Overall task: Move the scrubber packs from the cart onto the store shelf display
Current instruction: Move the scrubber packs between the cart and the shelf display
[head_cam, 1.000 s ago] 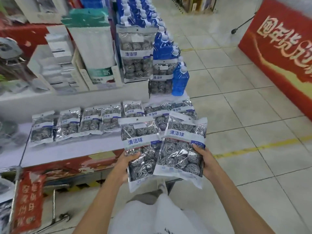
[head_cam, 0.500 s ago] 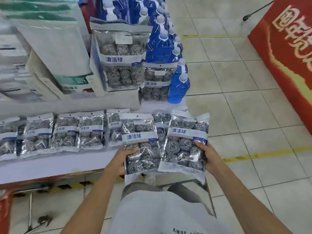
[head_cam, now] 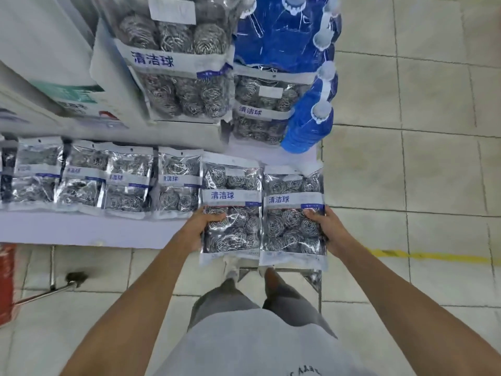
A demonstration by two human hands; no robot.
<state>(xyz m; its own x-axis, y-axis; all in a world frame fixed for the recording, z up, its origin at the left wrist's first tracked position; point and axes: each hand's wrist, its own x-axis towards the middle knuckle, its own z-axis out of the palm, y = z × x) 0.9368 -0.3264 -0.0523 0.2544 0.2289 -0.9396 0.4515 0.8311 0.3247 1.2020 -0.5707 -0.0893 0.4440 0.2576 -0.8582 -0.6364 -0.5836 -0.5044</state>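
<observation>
I hold two clear packs of steel-wool scrubbers side by side over the right end of the white shelf (head_cam: pixel 81 229). My left hand (head_cam: pixel 199 226) grips the left pack (head_cam: pixel 231 210) at its left edge. My right hand (head_cam: pixel 326 229) grips the right pack (head_cam: pixel 294 213) at its right edge. Both packs overhang the shelf's front edge. To their left, a row of several scrubber packs (head_cam: pixel 127 179) lies flat on the shelf. Two more packs (head_cam: pixel 176 63) stand upright on the step behind. The cart is not in view.
Blue bottles (head_cam: pixel 306 123) with white caps stand at the shelf's right end behind the held packs. White boxes (head_cam: pixel 54 63) sit at the back left. A metal frame (head_cam: pixel 311 280) is below the shelf by my feet. Tiled floor with a yellow line (head_cam: pixel 433 256) lies to the right.
I have stepped closer and leaned over the shelf. Both held packs moved forward and down toward the right end of the row and now hang level, side by side.
</observation>
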